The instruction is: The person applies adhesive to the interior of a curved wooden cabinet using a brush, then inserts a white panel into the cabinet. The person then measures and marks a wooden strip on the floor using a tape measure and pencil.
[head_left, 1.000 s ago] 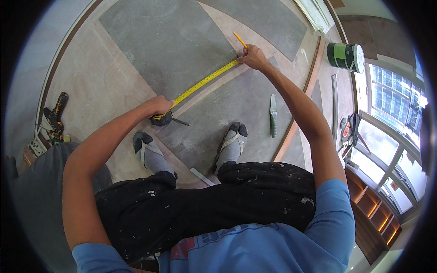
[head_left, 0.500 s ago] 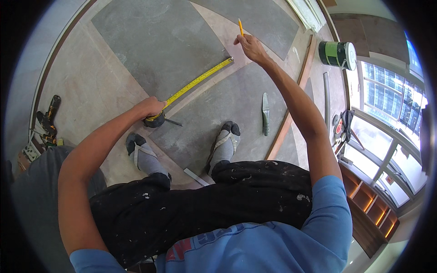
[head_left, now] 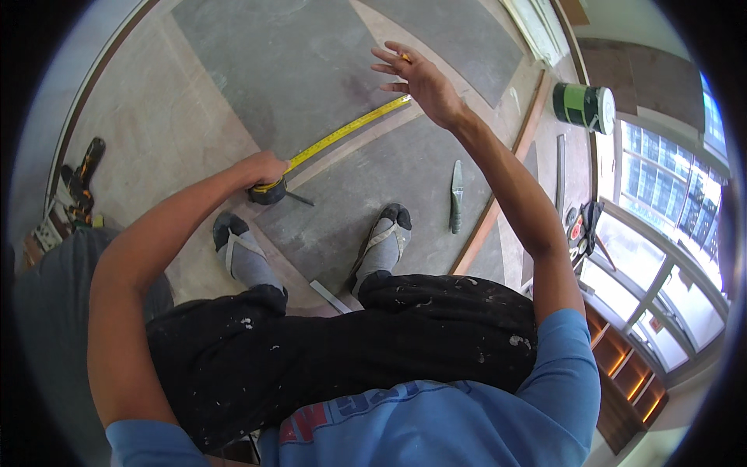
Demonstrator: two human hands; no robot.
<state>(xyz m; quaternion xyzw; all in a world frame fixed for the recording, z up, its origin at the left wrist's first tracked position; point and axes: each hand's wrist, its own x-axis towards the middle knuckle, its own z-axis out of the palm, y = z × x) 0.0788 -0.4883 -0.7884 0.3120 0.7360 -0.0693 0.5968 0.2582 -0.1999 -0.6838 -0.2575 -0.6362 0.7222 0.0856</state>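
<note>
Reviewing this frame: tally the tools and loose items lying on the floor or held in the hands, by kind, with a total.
Tape measure, held by the left hand, yellow blade out: 1
Pencil, in the raised right hand: 1
Trowel-like hand tool: 1
Green and white can: 1
Power tool at the left edge: 1
Total: 5

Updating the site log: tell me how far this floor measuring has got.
Done: the yellow tape blade lies stretched across the grey floor panel. In hand: the left hand pins the tape case; the right hand is raised, pencil between fingers. Left: no pencil mark shows.
</note>
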